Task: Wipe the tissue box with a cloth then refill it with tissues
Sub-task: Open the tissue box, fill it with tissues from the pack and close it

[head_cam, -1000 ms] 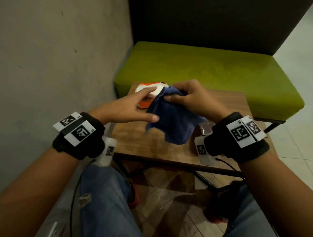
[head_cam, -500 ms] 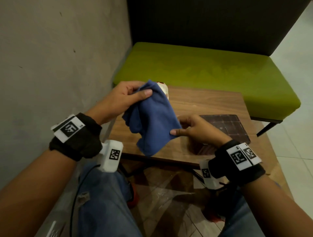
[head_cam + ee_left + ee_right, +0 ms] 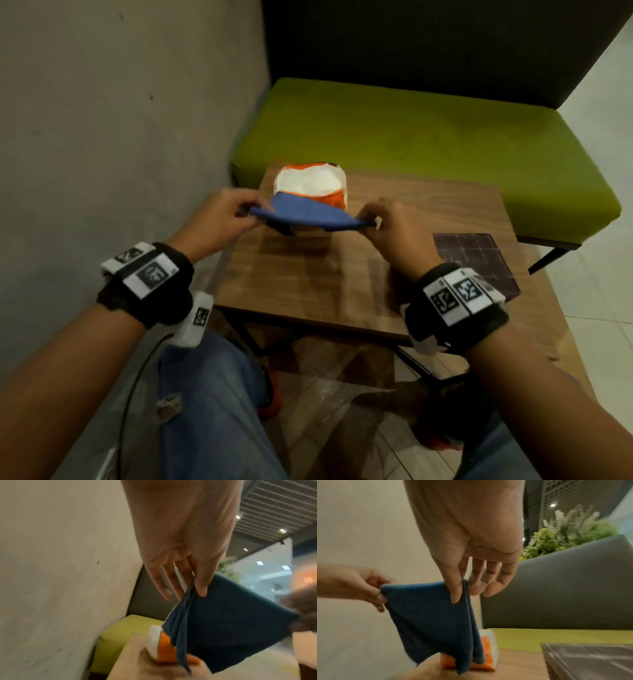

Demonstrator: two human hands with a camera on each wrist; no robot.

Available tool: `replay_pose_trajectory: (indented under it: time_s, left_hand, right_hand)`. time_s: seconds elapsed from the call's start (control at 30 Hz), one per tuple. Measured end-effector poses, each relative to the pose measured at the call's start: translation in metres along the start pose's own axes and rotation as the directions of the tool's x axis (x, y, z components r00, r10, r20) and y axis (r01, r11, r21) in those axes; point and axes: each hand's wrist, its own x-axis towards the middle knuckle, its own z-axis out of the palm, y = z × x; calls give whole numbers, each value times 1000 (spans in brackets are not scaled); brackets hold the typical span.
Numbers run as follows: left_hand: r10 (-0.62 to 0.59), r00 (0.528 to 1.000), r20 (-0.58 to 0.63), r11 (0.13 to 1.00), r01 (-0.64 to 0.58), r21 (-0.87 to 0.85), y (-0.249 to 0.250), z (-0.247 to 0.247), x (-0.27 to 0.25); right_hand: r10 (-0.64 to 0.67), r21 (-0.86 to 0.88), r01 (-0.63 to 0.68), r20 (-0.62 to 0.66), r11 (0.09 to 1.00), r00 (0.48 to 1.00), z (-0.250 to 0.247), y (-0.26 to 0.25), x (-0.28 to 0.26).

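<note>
Half a second back the blue cloth (image 3: 310, 214) hung bunched from the left hand (image 3: 224, 219) while the right hand (image 3: 394, 229) pinched its lower edge near the counter (image 3: 342, 274); now both hands have lifted it and drawn it out flat between them, and the orange-and-white tissue pack (image 3: 313, 185), hidden behind the cloth then, shows again.

Each hand pinches one end of the cloth between thumb and fingers, the left at the left corner, the right at the right corner. From the wrist cameras the cloth (image 3: 223, 615) hangs down from that taut top edge in folds, its lower hem dangling in front of the pack (image 3: 488, 650), apparently just above the wood, though the blur leaves that unsure.

At the far left of the wooden counter stands the pack, its top open on white tissues, orange printed plastic on the sides. Printing on the orange side is too small and blurred to read. A dark brown tissue box (image 3: 476, 263) with a grid pattern on its top lies flat at the right of the counter, well apart from the pack and from both hands.

Black wrist straps (image 3: 147, 284) carry white square marker tags with black patterns, no legible words. Behind the counter runs a lime-green bench seat (image 3: 428, 137) with a dark backrest, against a plain grey wall (image 3: 120, 120).
</note>
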Motion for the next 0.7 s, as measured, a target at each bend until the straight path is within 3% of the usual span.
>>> replay_pose_trajectory:
  time_s: [0.1,0.2,0.27,0.3,0.33,0.4,0.47,0.53,0.6,0.7]
  left_hand:
    - [-87,972,219,971,33,236,-19,25,-32]
    - [-145,850,507,950,-25,312,-38,46,-56]
    - [-176,769,615,944,-45,326,-41,51,-59]
    - [-191,750,634,946,-32,322,-43,49,-55]
    - [-199,755,625,951,-5,309,-43,47,-49]
    - [-199,828,525,960,56,275,-45,41,-33]
    - [-218,920,325,956,133,262,-44,38,-16]
    - [-260,959,114,944,228,238,-42,42,-5]
    - [-281,954,101,935,249,251,-36,54,-3]
    - [-231,950,208,935,158,318,-21,80,-8]
  right_hand:
    - [3,-220,59,273,974,962,13,-2,-36]
    - [36,-281,119,491,952,870,30,-5,-61]
    - [75,-260,96,577,961,813,35,-6,-66]
    - [95,-247,69,594,967,799,35,-5,-63]
    - [109,-228,35,587,973,802,35,-4,-59]
    - [143,-181,-56,510,982,848,32,-2,-43]
    - [183,-106,-153,382,982,906,30,-3,-27]
    - [217,-43,-214,260,976,941,31,-6,-18]
    - [229,-33,-228,243,973,943,35,-10,-18]
    - [216,-49,-211,337,976,917,36,-11,-32]
